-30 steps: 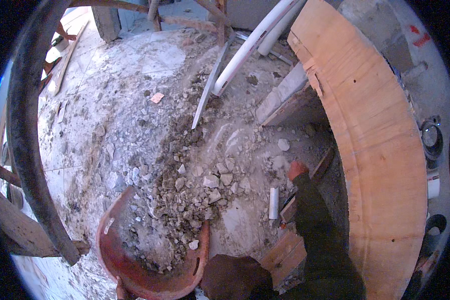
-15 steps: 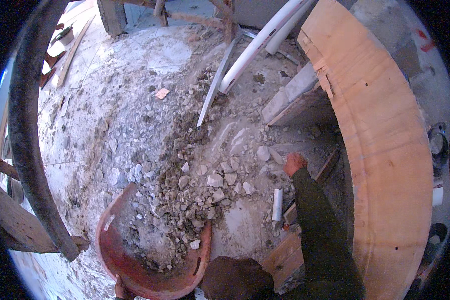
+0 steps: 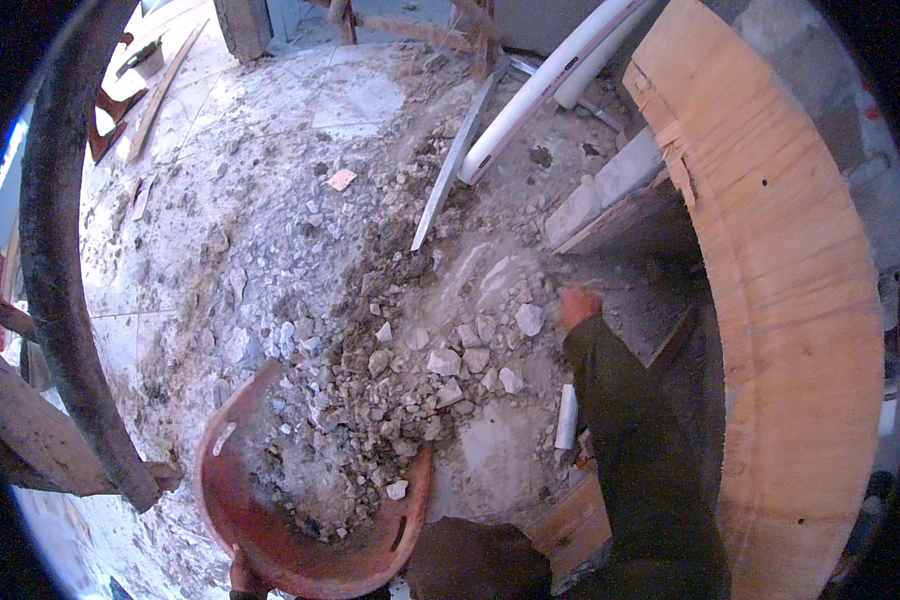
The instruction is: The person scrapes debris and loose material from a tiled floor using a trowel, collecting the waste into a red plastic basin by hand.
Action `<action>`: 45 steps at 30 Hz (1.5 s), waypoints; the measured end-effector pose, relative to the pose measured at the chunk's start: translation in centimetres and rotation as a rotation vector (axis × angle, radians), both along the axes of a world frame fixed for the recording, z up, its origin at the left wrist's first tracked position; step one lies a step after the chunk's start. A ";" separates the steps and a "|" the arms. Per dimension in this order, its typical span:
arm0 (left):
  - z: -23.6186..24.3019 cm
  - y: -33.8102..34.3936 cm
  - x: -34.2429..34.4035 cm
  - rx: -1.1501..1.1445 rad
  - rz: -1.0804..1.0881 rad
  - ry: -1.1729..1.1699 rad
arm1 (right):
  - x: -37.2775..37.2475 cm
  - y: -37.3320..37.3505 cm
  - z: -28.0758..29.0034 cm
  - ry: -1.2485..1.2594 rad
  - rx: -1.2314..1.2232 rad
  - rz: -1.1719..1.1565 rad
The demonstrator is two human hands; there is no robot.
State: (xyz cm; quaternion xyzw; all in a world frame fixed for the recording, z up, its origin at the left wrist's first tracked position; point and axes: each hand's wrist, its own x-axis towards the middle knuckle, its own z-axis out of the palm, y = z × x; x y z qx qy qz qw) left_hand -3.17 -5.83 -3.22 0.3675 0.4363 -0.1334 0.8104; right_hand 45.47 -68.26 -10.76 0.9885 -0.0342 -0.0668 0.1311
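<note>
A wide red plastic scoop pan (image 3: 270, 545), with slots in its sides, lies at the lower left, its open mouth against a heap of grey rubble (image 3: 370, 400). My left hand (image 3: 240, 575) shows only in part at the bottom edge, its fingers closed on the pan's rim. Some broken stone and grit lie in the pan. To the right, my right hand (image 3: 579, 303) is a blurred fist, low over the dusty floor just beyond a whitish stone (image 3: 530, 319). Whatever it may hold is hidden.
A curved plywood board (image 3: 780, 300) rises along the right. White pipes (image 3: 550, 90) and a metal strip (image 3: 455, 160) lean in from the back. A short white tube (image 3: 566, 416) lies beside my right forearm. At left stand a dark curved bar (image 3: 55, 250) and timber (image 3: 50, 430).
My right hand has moved away from me and leftward over the rubble's right side. The slim stone beside it no longer shows. My left hand stays on the pan; the whole view has shifted slightly.
</note>
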 end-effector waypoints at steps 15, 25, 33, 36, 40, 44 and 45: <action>1.7 -0.6 0.7 0.077 0.005 0.053 | 0.8 4.6 6.2 0.151 0.044 0.123; 0.0 -0.4 0.4 0.023 0.077 0.067 | 9.9 9.3 4.6 0.047 0.036 0.119; 2.3 -2.2 1.7 0.080 0.142 0.044 | 12.3 8.8 6.8 0.035 -0.043 0.098; -0.1 -1.7 1.6 0.137 0.119 0.063 | 12.2 6.6 2.7 -0.027 -0.124 0.142; 2.7 -2.4 1.7 0.263 0.161 0.192 | 5.8 13.2 2.3 0.154 -0.011 0.410; 0.6 -1.3 -0.2 0.328 0.174 0.153 | 2.9 12.7 8.4 0.185 0.096 0.443; -0.1 -1.0 -0.3 0.346 0.127 0.115 | 4.0 10.6 8.8 0.093 0.049 0.320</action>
